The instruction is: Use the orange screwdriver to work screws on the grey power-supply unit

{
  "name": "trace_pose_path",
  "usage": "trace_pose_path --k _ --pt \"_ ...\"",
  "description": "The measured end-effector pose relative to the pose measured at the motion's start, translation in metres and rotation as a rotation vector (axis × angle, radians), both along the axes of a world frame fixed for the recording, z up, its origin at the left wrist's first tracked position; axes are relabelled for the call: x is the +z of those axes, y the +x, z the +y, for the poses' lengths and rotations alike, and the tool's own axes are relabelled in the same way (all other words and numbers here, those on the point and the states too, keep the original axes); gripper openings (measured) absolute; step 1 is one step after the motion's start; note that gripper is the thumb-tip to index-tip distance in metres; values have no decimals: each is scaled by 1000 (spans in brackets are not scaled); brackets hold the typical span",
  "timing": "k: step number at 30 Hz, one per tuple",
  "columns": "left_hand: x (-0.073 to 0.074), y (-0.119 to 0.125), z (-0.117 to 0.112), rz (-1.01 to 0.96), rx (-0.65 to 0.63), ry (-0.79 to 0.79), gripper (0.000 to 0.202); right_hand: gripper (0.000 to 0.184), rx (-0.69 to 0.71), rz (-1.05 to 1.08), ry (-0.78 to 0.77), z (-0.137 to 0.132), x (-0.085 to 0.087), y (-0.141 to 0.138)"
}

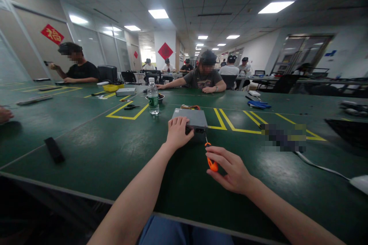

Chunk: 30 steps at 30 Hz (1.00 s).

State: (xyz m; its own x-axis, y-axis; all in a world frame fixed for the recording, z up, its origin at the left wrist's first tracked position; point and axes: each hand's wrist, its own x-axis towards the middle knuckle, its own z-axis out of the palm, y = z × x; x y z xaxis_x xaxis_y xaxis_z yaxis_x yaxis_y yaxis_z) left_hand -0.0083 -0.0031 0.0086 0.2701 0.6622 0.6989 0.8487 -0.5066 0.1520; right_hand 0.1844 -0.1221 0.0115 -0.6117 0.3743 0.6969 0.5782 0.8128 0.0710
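Note:
A grey metal computer power supply (198, 117) lies on the green table in front of me, with coloured cables (190, 107) at its far side. Over its left part rests my left hand (178, 133), fingers on the top and thumb against the near face, steadying it. My right hand (230, 168) grips an orange-handled screwdriver (212, 160) between thumb and fingers. The screwdriver's shaft points up and away, its tip at the near right corner of the power supply. Whether the tip sits in a screw is too small to tell.
A water bottle (153, 97) stands behind and left of the power supply, beside a bowl (161, 98). A black bar (54, 151) lies to the left. On the right are a power strip (281, 138) with a white cord and blue gloves (259, 104). A person (205, 72) sits opposite.

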Motion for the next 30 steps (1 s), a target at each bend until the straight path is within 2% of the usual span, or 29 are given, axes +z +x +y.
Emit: trace_pose_path --k 4,7,11,14,18,21,25,30 --pt "1 0 0 0 -2 -9 36 32 17 100 -41 2 -4 1" --pt "2 0 -1 0 -3 -17 36 37 26 71 -75 0 -2 3" --pt "3 0 -2 4 4 -38 35 35 -7 -12 -21 -1 0 3" --pt "3 0 -2 1 -3 -29 36 30 -20 44 16 0 -2 3" --pt "2 0 -2 0 -2 -33 36 32 -22 117 -32 1 -4 4" --pt "2 0 -2 -3 -16 -19 36 35 8 58 -59 -1 -1 3" --pt "1 0 -2 -10 -19 -7 36 31 7 -16 -9 -3 2 -1" --pt "2 0 -2 1 -8 -14 36 31 22 78 8 -1 0 -2"
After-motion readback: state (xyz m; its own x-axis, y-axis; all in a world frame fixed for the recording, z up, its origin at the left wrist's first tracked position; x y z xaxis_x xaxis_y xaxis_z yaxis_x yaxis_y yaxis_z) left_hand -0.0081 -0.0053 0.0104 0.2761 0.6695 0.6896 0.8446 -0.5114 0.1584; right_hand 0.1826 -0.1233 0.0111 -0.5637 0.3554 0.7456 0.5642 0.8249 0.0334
